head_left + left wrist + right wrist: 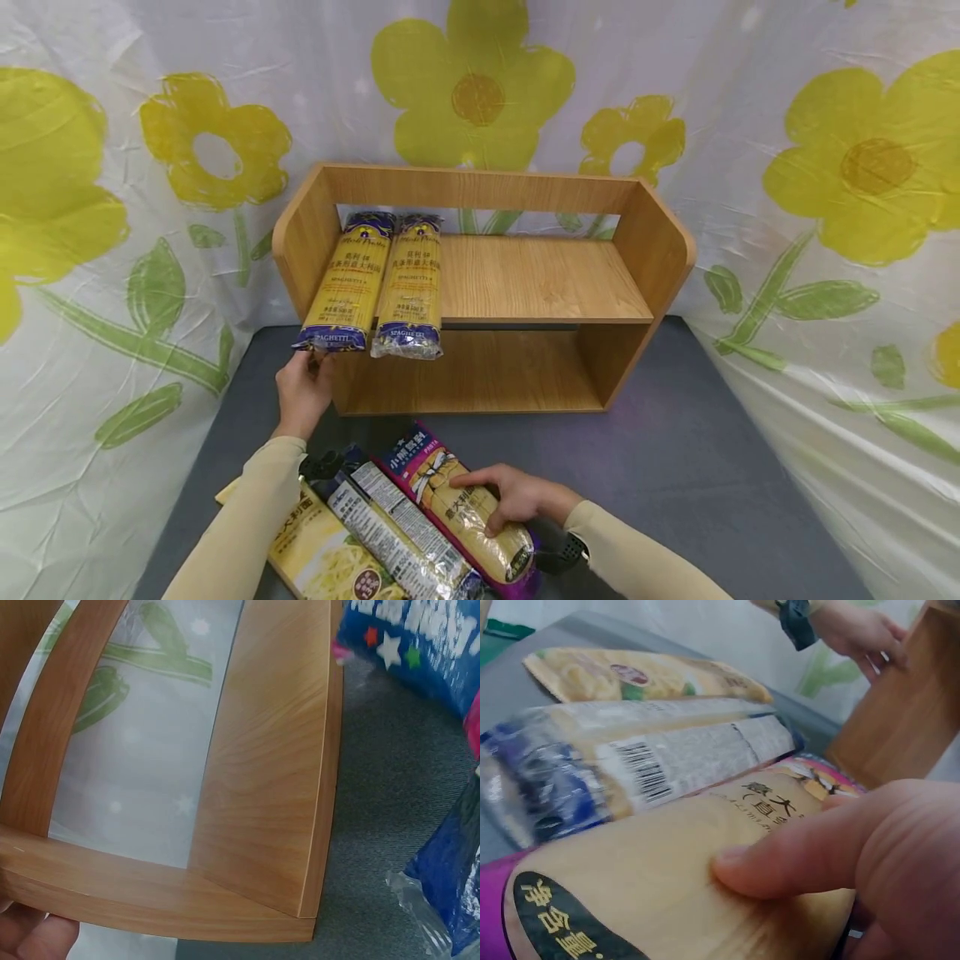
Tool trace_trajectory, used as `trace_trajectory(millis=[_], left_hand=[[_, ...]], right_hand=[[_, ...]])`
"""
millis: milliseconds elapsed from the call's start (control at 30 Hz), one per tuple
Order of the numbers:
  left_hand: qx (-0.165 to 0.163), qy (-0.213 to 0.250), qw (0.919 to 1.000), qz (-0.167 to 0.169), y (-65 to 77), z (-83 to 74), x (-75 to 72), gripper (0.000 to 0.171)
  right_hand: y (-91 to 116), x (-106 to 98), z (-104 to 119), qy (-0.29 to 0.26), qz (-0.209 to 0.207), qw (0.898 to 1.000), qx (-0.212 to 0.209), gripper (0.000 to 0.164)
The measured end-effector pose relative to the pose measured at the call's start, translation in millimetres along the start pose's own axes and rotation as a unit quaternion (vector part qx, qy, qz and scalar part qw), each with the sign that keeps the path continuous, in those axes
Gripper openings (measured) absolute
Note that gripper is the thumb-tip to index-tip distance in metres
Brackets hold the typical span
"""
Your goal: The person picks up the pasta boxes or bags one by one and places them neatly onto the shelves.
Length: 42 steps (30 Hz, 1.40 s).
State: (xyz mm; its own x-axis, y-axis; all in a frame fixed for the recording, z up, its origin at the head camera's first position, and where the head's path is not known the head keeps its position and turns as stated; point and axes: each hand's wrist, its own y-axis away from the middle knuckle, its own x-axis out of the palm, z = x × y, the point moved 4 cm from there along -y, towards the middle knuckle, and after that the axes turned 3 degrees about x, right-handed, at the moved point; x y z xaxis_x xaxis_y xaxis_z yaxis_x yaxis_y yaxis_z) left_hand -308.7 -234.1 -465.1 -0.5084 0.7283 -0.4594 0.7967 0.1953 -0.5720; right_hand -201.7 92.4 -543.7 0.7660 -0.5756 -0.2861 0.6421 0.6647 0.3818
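Note:
A wooden two-tier shelf point(543, 279) stands at the back of the table. My left hand point(303, 392) grips the front edge of its left side panel point(157, 904); only some fingertips show in the left wrist view. Just above that hand, two yellow-and-blue spaghetti packs point(348, 279) lie side by side on the upper tier, their ends jutting past its edge. With thumb on top, my right hand point(517, 500) holds a pink-and-purple pasta pack point(652, 862) on the table. The undersides of its fingers are hidden.
Left of the held pack lies a blue-ended pasta pack point(408, 533) with its printed label and barcode up. Beyond it is a yellow pasta pack point(330, 550), partly under my left forearm. A flowered curtain point(825, 208) surrounds the dark grey table point(675, 467).

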Motion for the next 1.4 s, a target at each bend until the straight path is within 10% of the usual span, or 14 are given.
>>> trace_trajectory(millis=[400, 867, 1100, 1400], left_hand=[[0.002, 0.004, 1.0000, 0.000, -1.9, -2.2, -4.3, 0.011], [0.007, 0.003, 0.9999, -0.013, -4.5, -1.3, -7.3, 0.010], [0.006, -0.003, 0.9999, -0.014, -3.2, -3.2, -7.0, 0.008], [0.006, -0.013, 0.9998, -0.015, 1.9, -1.0, 0.7, 0.007]], right_hand=[[56.5, -17.9, 0.4, -0.127, -0.024, 0.991, -0.039, 0.085], [128.8, -77.0, 85.9, -0.172, 0.001, 0.978, -0.115, 0.070], [134.9, -100.1, 124.6, -0.198, -0.039, 0.972, -0.117, 0.068], [108.3, -124.1, 159.8, -0.220, -0.165, 0.961, -0.022, 0.080]])
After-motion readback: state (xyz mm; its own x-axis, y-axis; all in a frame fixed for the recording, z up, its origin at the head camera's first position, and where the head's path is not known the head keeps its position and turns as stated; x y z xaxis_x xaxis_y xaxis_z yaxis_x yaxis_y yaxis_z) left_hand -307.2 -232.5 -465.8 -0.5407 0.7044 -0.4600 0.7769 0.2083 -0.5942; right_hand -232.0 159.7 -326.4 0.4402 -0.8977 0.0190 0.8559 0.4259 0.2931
